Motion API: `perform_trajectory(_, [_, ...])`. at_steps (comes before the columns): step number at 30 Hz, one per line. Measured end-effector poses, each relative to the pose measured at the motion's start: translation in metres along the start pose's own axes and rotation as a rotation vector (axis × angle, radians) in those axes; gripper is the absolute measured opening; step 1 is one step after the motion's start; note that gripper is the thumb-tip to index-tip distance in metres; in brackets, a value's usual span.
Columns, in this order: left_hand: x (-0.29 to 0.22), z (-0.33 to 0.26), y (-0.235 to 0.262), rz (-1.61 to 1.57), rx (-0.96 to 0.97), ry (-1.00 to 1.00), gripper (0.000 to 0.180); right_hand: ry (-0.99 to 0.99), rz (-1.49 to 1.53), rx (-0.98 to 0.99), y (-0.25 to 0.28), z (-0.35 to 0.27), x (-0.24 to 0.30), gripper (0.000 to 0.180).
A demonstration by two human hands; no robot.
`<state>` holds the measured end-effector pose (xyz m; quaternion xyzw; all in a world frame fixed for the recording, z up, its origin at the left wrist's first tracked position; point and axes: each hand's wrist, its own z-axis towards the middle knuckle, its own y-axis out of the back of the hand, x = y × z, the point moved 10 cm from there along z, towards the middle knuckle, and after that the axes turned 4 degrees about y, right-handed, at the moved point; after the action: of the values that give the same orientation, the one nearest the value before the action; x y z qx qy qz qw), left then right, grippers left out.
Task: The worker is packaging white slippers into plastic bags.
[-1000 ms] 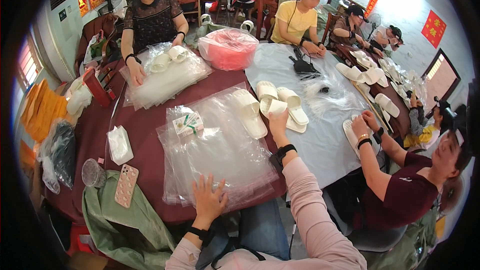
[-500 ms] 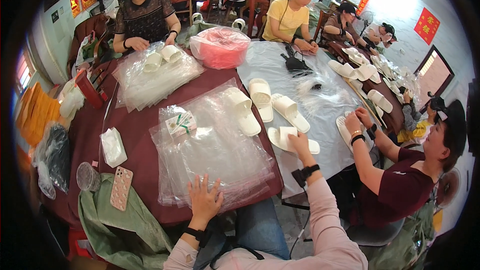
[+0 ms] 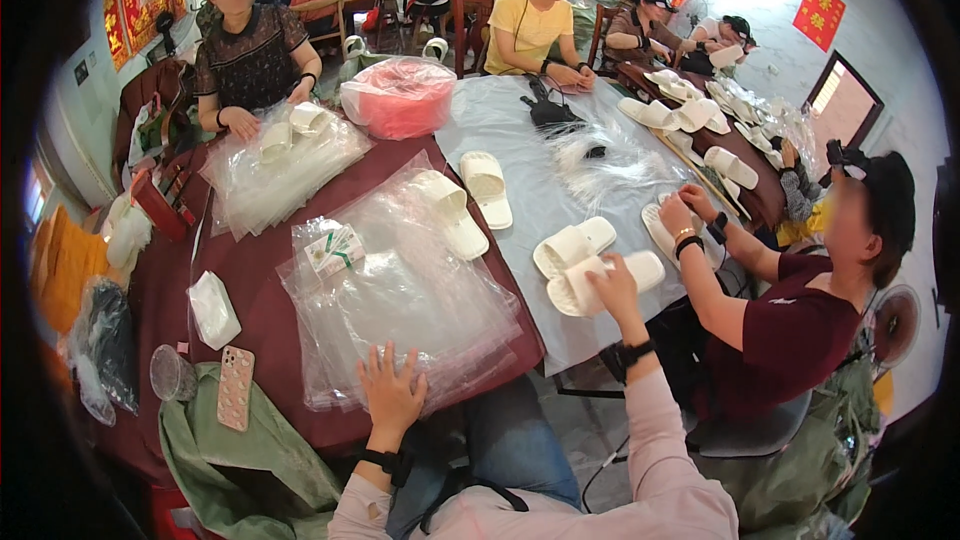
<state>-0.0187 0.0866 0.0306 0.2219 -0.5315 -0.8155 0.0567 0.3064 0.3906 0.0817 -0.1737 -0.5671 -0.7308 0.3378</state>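
Observation:
My left hand (image 3: pixel 393 385) lies with fingers spread on the near edge of a stack of clear plastic bags (image 3: pixel 400 310). My right hand (image 3: pixel 613 288) is closed on the side of a white slipper (image 3: pixel 642 270) at the table's near right. This slipper partly overlaps another white slipper (image 3: pixel 596 234) just behind it. One more slipper (image 3: pixel 487 190) stands apart on the pale sheet, and another slipper (image 3: pixel 452 215) rests on the bags' far right corner. A small printed card (image 3: pixel 335 252) with green marks sits on the bags.
On the left are a white tissue pack (image 3: pixel 214 310), a phone (image 3: pixel 235 387) and a round clear tub (image 3: pixel 173 374). A co-worker (image 3: pixel 800 340) sits close at my right, hands on a slipper. Across the table stand more bags (image 3: pixel 285 180) and a red bundle (image 3: pixel 397 100).
The whole view has shifted, so the table appears further left. The slippers by my right hand lie differently and now overlap. My left hand stays on the bags.

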Motion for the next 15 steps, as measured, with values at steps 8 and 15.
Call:
perform_trajectory(8, [-0.001,0.004,-0.018,0.021,0.036,-0.020,0.051,-0.166,0.449,0.298,-0.096,0.033,-0.055,0.059])
perform_trajectory(15, [0.045,0.021,-0.057,-0.294,0.223,0.067,0.065,-0.332,0.652,0.303,-0.075,-0.008,-0.039,0.031])
